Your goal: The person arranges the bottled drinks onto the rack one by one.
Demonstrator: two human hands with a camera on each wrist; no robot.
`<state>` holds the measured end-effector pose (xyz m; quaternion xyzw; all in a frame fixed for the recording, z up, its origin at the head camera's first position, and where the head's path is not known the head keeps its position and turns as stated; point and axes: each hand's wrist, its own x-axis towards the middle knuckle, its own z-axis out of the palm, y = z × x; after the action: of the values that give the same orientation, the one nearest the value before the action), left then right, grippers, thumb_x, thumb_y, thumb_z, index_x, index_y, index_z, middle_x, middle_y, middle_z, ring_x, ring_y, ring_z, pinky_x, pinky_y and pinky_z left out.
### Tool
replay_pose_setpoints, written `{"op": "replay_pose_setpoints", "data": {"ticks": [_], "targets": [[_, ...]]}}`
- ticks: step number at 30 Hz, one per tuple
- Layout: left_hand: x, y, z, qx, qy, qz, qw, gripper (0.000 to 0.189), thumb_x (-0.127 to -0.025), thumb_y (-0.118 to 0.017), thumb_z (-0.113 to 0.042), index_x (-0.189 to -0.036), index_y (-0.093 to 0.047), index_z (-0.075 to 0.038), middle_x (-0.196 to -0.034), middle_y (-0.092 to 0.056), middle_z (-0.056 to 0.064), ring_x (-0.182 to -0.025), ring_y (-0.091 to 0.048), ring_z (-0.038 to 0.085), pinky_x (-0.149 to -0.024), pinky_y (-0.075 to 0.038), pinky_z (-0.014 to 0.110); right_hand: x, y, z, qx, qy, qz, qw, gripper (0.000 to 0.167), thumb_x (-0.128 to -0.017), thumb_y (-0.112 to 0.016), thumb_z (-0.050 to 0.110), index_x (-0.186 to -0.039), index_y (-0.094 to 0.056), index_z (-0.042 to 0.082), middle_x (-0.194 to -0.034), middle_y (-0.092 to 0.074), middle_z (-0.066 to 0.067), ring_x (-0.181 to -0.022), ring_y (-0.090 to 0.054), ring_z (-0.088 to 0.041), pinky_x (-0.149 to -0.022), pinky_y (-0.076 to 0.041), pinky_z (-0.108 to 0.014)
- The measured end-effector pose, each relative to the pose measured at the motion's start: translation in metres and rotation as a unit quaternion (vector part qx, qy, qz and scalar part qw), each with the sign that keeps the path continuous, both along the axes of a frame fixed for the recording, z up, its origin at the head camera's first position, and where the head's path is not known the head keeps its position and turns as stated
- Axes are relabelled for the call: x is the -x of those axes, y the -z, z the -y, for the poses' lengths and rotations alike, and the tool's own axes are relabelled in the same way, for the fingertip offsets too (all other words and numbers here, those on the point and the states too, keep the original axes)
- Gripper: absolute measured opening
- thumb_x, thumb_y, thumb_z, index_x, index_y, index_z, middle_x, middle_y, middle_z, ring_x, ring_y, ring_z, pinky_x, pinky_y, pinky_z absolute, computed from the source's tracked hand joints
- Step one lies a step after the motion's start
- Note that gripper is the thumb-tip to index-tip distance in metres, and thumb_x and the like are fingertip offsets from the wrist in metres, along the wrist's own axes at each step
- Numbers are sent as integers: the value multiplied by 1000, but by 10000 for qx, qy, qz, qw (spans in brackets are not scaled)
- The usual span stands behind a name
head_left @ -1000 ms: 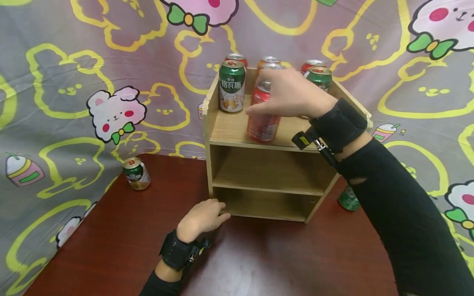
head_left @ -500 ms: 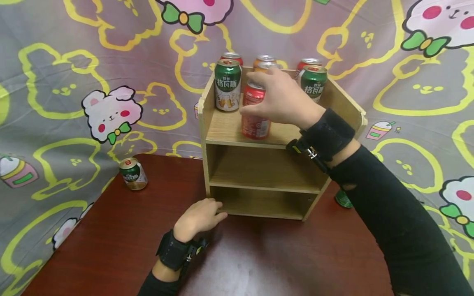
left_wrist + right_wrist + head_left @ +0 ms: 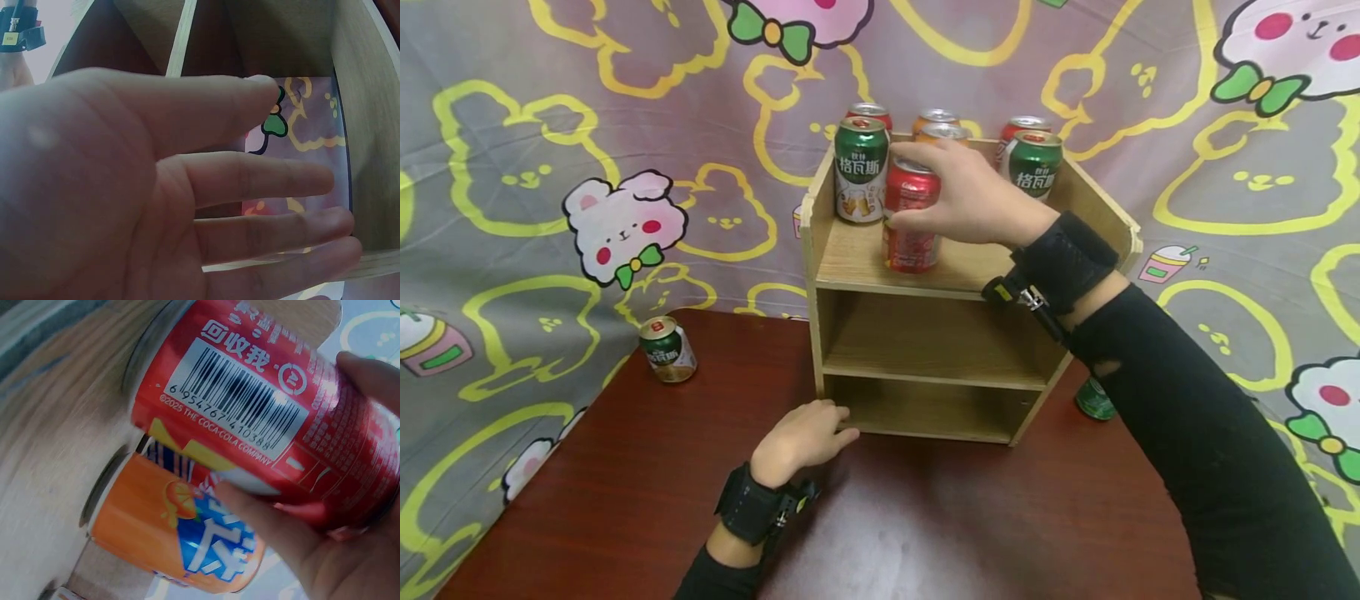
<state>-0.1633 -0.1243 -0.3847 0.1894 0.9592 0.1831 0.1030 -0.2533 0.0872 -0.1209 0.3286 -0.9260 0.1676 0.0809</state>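
My right hand point(image 3: 973, 196) grips a red Coca-Cola can point(image 3: 913, 250) from its right side, at the top level of a small wooden shelf point(image 3: 932, 290). In the right wrist view the can's barcode point(image 3: 234, 397) faces the camera, with thumb and fingers on either side of the can. Close beside it is an orange soda can point(image 3: 140, 515). A green-and-white can point(image 3: 861, 179) stands left of the red one. My left hand point(image 3: 801, 442) is at the shelf's lower left front corner; its fingers point(image 3: 262, 178) are extended and hold nothing. Whether they touch the wood, I cannot tell.
Another green can point(image 3: 1036, 167) stands at the right of the top level, with red and orange cans behind. The shelf has two lower levels. On the dark red table point(image 3: 587, 483) are a green can point(image 3: 668, 350) at left and one point(image 3: 1095, 402) at right, partly covered by my sleeve.
My right hand has moved the red can back from the shelf's front edge and slightly left, towards the green-and-white can. The left hand has stayed in place; the head view shifted slightly.
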Motion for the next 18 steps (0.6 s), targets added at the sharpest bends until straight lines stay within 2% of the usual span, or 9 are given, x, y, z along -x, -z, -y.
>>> {"op": "replay_pose_setpoints", "data": {"ticks": [4,8,10,14,16,18], "targets": [[0,1,-1,-11,-11,32,10000,45,-94,-58,-31,-124,-60,1,-120,-60,17,-113,-55,31,-91,-45,45,7,0,-4,73,-349,135,9993,78,-84,-71,34,-148,-32,14,-146,-35,-12,-126,-41,-26,-99,-40,-42],[1,2,-2,-17,12,44,10000,45,-94,-58,-32,-125,-60,1,-119,-60,16,-113,-55,31,-91,-45,45,8,-2,-4,-67,-385,261,9989,78,-86,-68,38,-150,-28,16,-148,-31,-12,-128,-39,-27,-100,-38,-44],[1,2,-2,11,22,11,10000,44,-94,-58,-32,-124,-60,1,-118,-61,16,-112,-55,31,-91,-46,45,3,-4,-2,-243,-127,267,9993,81,-86,-65,44,-151,-23,19,-150,-26,-13,-129,-37,-30,-101,-37,-47],[0,1,-3,90,21,-47,9999,44,-94,-58,-32,-124,-61,0,-118,-61,15,-112,-55,31,-91,-46,45,-9,-8,10,-565,828,198,9948,85,-87,-52,62,-153,-16,23,-151,-17,-18,-128,-36,-41,-101,-34,-55],[0,1,-3,93,41,-43,9999,45,-94,-59,-33,-124,-60,0,-118,-61,15,-112,-55,31,-91,-45,45,-14,-9,17,-696,1228,154,9899,86,-87,-44,66,-153,-16,18,-149,-23,-19,-125,-39,-43,-99,-36,-55],[0,2,-4,78,80,-27,9999,45,-94,-58,-33,-124,-60,0,-118,-61,15,-112,-55,32,-91,-45,45,-16,-8,21,-754,1451,151,9864,86,-89,-40,66,-152,-18,13,-145,-30,-21,-123,-42,-42,-97,-39,-54]]}}
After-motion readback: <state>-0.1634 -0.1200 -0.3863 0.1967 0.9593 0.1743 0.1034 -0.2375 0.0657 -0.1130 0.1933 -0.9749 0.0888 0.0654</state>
